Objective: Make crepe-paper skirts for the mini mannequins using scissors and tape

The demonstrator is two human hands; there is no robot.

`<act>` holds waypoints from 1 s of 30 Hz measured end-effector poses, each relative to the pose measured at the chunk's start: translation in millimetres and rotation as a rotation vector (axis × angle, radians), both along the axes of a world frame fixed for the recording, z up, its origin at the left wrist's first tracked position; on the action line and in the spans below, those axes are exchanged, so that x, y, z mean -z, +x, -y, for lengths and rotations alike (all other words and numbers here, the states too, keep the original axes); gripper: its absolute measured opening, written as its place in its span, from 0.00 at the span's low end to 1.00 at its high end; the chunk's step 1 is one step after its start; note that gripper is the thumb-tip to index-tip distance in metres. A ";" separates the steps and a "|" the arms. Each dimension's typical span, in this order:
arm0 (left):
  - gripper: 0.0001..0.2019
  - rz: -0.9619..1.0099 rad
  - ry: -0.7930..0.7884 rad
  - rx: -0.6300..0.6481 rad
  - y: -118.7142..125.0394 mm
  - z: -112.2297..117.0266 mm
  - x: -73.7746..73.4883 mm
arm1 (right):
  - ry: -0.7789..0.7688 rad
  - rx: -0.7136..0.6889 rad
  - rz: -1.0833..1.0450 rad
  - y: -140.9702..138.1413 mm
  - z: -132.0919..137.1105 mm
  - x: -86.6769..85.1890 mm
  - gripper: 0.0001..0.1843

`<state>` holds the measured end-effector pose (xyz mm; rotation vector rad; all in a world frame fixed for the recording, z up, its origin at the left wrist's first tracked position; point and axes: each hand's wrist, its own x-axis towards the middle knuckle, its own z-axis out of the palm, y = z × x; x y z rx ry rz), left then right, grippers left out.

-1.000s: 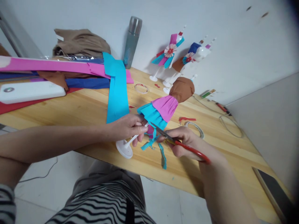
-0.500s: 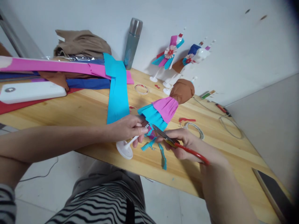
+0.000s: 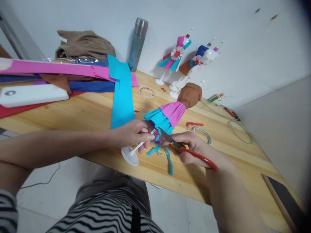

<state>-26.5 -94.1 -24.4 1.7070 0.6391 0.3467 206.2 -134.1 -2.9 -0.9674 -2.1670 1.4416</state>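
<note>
My left hand [image 3: 132, 132] is closed round the white stem of a paper doll [image 3: 170, 111], which lies tilted over the wooden table [image 3: 97, 113]. The doll has a brown top, a pink and blue pleated skirt and a round white base [image 3: 130, 154]. My right hand [image 3: 188, 147] grips red-handled scissors [image 3: 191, 153], whose blades sit at the lower hem of the blue skirt. Cut blue strips [image 3: 168, 161] lie on the table just below the blades.
Long sheets of pink, blue, brown and red crepe paper [image 3: 73, 72] lie at the left, with a white box [image 3: 31, 94] on them. A metal flask [image 3: 137, 43] and two finished dolls [image 3: 184, 61] stand by the wall. Tape rings [image 3: 202, 133], a cable and a dark tablet [image 3: 283, 197] lie to the right.
The scissor blades have closed a little on the blue hem and edged upward. A tiny blue scrap has dropped near the table's front edge. Both hands stay where they were.
</note>
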 end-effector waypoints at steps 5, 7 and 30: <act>0.15 0.044 -0.008 -0.005 -0.1 0.1 1.6 | -0.020 0.035 -0.027 0.1 0.8 2.6 0.32; 0.14 0.072 -0.028 -0.006 -0.3 0.4 2.4 | -0.025 0.054 -0.019 0.3 1.0 2.6 0.32; 0.11 0.187 -0.197 0.004 0.0 -5.7 5.0 | 0.064 0.039 0.259 -2.9 2.9 -9.1 0.21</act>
